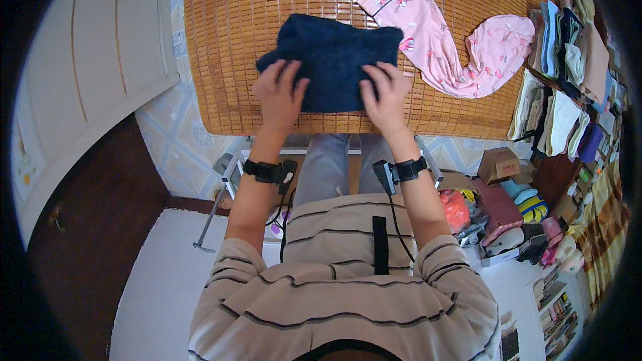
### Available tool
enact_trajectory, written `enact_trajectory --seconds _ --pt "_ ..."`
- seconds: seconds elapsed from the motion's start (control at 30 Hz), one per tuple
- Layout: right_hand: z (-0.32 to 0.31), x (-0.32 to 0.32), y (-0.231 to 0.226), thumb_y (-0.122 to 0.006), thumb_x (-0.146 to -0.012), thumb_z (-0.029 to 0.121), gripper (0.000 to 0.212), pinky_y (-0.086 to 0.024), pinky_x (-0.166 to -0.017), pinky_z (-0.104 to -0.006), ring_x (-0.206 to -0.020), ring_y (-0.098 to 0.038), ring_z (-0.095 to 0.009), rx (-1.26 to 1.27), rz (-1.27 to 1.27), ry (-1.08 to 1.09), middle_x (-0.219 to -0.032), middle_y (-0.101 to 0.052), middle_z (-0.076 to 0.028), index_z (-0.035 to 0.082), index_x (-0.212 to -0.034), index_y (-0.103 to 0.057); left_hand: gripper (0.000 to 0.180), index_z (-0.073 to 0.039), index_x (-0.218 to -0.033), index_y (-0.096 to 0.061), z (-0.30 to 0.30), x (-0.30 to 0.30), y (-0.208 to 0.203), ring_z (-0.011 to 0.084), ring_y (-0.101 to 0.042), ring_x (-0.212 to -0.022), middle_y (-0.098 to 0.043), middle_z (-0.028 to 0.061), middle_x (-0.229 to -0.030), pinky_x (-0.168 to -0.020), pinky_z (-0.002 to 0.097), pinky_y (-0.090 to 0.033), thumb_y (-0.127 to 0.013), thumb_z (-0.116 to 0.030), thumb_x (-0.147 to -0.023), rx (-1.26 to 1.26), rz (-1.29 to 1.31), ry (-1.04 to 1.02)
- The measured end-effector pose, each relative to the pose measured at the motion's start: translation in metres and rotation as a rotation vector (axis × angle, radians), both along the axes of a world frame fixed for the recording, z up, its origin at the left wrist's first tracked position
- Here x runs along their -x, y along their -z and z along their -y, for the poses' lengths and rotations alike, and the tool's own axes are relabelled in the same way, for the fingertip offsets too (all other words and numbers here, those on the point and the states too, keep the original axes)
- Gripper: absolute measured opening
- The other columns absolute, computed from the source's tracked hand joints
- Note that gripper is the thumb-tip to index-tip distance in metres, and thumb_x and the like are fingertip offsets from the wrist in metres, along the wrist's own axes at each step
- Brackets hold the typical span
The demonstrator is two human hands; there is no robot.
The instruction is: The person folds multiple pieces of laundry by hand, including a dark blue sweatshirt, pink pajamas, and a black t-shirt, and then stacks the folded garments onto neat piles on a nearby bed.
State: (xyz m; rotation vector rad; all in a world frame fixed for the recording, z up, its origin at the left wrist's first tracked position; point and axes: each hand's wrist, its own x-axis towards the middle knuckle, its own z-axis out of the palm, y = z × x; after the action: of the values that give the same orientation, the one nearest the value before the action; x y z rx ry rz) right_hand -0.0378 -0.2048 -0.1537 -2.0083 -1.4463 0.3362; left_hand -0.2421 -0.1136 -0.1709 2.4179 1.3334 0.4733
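While left hand (277, 99) and right hand (388, 97) lie on folded dark blue cloth (334, 60), fingers sit parted, loosely bent; cannot tell whether they pinch it. Cloth lies near front edge of brown slatted mat (234, 13). Pink printed garment (438, 50) curves to its right. Folded clothes (560, 117) line mat's right side. Off mat: pale panelled cabinet (100, 43) left, cardboard box (498, 166) right.
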Motion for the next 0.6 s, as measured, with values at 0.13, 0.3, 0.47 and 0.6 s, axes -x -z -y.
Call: enact_trajectory --seconds 0.13,0.3,0.47,0.6 --pt "-0.005 0.014 0.012 -0.054 -0.079 0.043 0.054 -0.021 -0.098 -0.0511 -0.123 -0.027 -0.037 0.241 0.161 -0.158 -0.136 -0.029 -0.010 0.028 -0.129 -0.039 0.051 -0.022 -0.126 -0.043 0.007 -0.040 -0.011 0.0284 -0.033 -0.121 -0.039 0.0098 -0.130 -0.099 0.0489 -0.019 -0.054 -0.042 -0.080 0.129 -0.078 0.337" --pt "-0.009 0.012 0.041 -0.049 -0.081 0.045 0.053 -0.017 -0.100 -0.0528 -0.125 -0.023 -0.038 0.283 0.131 -0.120 -0.139 -0.025 -0.009 0.030 -0.130 -0.036 0.053 -0.027 -0.130 -0.037 0.001 -0.051 0.017 0.0288 -0.029 -0.124 -0.034 0.0087 -0.135 -0.099 0.0539 -0.016 -0.045 -0.047 -0.082 0.006 -0.241 0.300" --pt "-0.011 0.013 0.045 -0.047 -0.082 0.047 0.055 -0.018 -0.099 -0.0542 -0.126 -0.022 -0.038 0.322 0.178 -0.123 -0.140 -0.023 -0.009 0.031 -0.133 -0.031 0.055 -0.030 -0.129 -0.038 0.001 -0.051 0.025 0.0259 -0.032 -0.123 -0.037 0.0057 -0.133 -0.099 0.0532 -0.018 -0.044 -0.052 -0.080 -0.019 -0.276 0.287" --pt "-0.010 0.010 0.041 -0.048 -0.081 0.046 0.056 -0.019 -0.098 -0.0556 -0.126 -0.021 -0.039 0.298 0.136 -0.133 -0.140 -0.022 -0.010 0.030 -0.133 -0.031 0.056 -0.030 -0.129 -0.038 0.002 -0.052 0.026 0.0258 -0.032 -0.123 -0.038 0.0060 -0.132 -0.099 0.0530 -0.018 -0.045 -0.053 -0.079 -0.021 -0.264 0.290"
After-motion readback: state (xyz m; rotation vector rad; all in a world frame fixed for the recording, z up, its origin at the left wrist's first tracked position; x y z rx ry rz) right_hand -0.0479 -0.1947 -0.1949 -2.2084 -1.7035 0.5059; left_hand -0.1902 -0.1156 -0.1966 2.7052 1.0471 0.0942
